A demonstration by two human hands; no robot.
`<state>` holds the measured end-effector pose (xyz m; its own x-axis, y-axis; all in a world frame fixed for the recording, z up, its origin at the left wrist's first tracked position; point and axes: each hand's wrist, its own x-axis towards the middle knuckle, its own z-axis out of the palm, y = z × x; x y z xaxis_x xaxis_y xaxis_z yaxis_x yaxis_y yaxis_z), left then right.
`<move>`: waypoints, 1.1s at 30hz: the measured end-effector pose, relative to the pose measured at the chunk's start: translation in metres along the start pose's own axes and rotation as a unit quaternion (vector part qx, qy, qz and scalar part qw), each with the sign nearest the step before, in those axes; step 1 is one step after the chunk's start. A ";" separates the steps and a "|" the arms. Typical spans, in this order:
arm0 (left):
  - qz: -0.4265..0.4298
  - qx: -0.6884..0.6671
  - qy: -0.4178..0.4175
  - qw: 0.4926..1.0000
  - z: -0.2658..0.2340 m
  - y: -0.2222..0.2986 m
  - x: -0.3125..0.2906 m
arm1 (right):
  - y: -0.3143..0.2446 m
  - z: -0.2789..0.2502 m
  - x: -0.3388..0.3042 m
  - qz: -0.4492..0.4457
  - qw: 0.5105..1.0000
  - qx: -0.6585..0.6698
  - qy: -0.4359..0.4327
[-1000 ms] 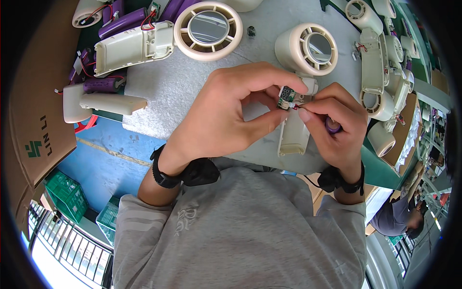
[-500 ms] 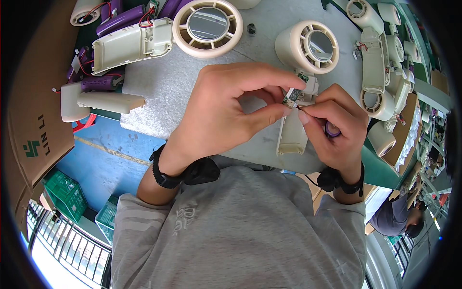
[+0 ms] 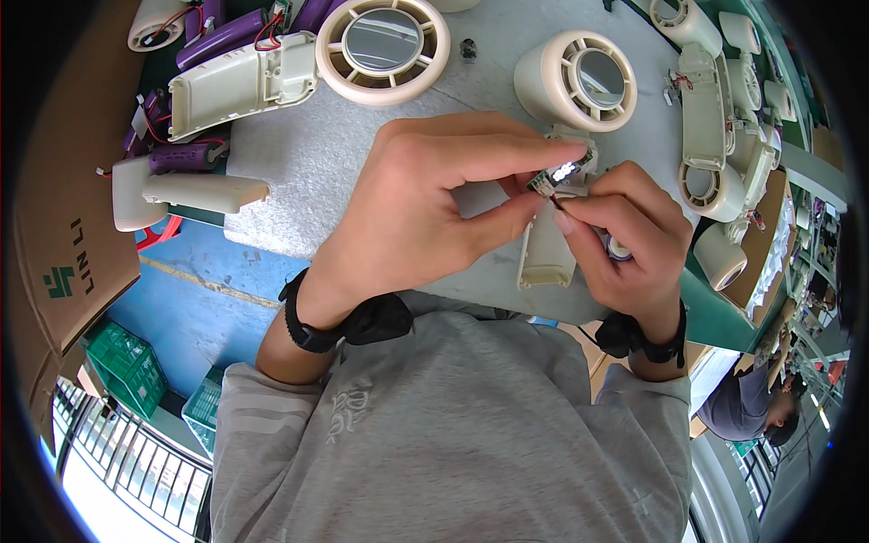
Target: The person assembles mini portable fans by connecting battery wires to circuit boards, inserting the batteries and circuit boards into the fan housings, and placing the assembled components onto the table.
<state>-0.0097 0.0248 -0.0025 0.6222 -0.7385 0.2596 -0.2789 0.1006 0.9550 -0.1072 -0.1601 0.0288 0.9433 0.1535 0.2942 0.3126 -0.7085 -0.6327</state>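
Note:
Between thumb and fingertips, my left hand [image 3: 425, 195] pinches a small circuit board [image 3: 563, 171] whose display glows white. My right hand [image 3: 638, 231] is closed, its thumb and index finger pinching thin wires [image 3: 556, 201] that meet the board's lower end. A cylindrical battery cell [image 3: 618, 249], partly hidden, sits inside the curled fingers of that same hand. Below both hands lies an open cream handle shell [image 3: 546, 258], joined to a round fan head [image 3: 552, 90] with a mirror-like disc. My hands cover much of this shell.
At the back left are another fan head [image 3: 330, 59] with an open handle shell [image 3: 231, 89], and several purple battery cells [image 3: 181, 159]. A small dark piece [image 3: 468, 50] lies at the back. More cream fan parts [image 3: 704, 118] crowd the right side. A person [image 3: 738, 405] is at the far right.
The board's display has gone from dark to lit white, and the board has tilted slightly. My right fingers have shifted a little, hiding more of the battery cell. The whole view has shifted slightly.

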 end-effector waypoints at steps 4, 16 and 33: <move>0.044 0.047 0.025 0.998 0.006 -0.001 0.000 | 0.004 0.004 0.000 -0.036 0.999 0.003 0.019; 0.091 0.141 0.071 0.983 0.017 0.003 0.000 | -0.001 0.009 0.004 0.037 0.995 -0.036 0.090; 0.083 0.132 0.101 0.983 0.013 -0.002 -0.002 | 0.002 0.009 0.001 0.011 0.991 -0.051 0.120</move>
<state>-0.0204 0.0173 -0.0066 0.6771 -0.5772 0.4566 -0.5524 0.0114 0.8335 -0.1042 -0.1555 0.0216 0.8921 -0.0221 0.4513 0.2685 -0.7774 -0.5688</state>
